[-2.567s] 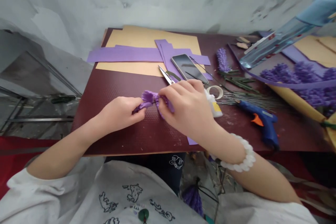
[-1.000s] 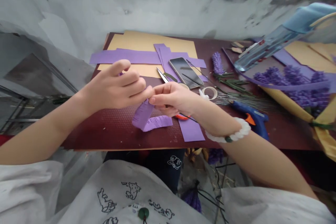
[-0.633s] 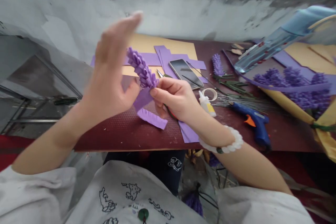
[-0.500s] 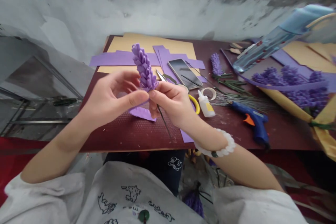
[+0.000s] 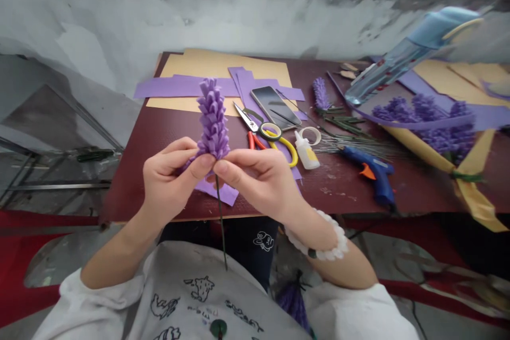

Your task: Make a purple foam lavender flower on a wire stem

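Note:
A purple paper flower spike [image 5: 213,119] stands upright between my hands, its thin dark green stem [image 5: 221,223] hanging down over my lap. My left hand [image 5: 171,175] pinches the base of the flower from the left, fingers curled behind a purple strip. From the right, my right hand [image 5: 258,178] pinches the same base where the stem begins, thumb and forefinger closed. Both thumbs nearly touch. Below them a loose purple paper piece [image 5: 223,193] lies on the table.
On the dark red table [image 5: 131,170] lie scissors [image 5: 247,117], a phone [image 5: 274,106], a glue bottle [image 5: 307,151], a tape roll [image 5: 309,136], a blue glue gun [image 5: 372,170], wires and purple strips [image 5: 159,86]. A blue bottle [image 5: 406,58] and a wrapped bouquet [image 5: 434,122] are at the right.
The flower has turned upright and come lower and nearer, its stem now pointing down. My left hand has closed in at its base, and the scissors are more visible.

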Available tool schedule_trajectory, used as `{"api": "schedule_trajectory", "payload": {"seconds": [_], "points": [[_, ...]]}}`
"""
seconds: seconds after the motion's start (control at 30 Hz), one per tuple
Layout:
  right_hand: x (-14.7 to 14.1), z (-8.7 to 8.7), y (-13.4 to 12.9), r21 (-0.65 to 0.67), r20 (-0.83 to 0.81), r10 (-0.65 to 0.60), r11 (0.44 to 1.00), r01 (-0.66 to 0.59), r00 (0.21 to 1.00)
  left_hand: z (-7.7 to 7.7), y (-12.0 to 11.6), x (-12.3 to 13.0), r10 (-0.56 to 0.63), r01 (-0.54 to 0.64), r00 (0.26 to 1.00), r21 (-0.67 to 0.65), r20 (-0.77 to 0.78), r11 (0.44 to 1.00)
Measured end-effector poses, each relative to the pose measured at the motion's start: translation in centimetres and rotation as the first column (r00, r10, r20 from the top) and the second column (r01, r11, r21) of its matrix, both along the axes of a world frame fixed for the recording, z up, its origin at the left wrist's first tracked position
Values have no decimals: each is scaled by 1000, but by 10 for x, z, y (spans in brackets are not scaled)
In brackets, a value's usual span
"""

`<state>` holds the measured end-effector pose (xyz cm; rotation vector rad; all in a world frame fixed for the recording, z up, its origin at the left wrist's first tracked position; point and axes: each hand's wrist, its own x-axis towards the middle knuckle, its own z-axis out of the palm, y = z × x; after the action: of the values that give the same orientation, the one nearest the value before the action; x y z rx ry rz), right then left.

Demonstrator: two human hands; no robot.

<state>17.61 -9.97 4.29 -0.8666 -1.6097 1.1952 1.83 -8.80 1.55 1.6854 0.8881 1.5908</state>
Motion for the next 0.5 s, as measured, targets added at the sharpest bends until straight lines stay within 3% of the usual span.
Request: {"api": "schedule_trajectory", "payload": {"seconds": [0.13, 0.23, 0.33, 0.4, 0.5], "points": [[12, 24, -11, 185, 368, -233, 967, 175, 900, 6, -12, 3, 96, -77, 980, 108, -175, 991], [8, 31, -15, 259, 425, -393, 916, 306, 815, 9, -24, 9, 192, -109, 937, 278, -293, 954], [-1, 24, -14, 270, 382, -400, 910, 313, 833, 8, -36, 14, 264, -124, 896, 368, -357, 922], [-4, 16, -12, 251, 321, -334, 932, 260, 886, 8, -40, 14, 233, -124, 901, 296, -366, 947], [-3, 1, -7, 137, 168, -130, 985, 108, 977, 7, -41, 10, 1, 2, 946, 8, -325, 1000]]}}
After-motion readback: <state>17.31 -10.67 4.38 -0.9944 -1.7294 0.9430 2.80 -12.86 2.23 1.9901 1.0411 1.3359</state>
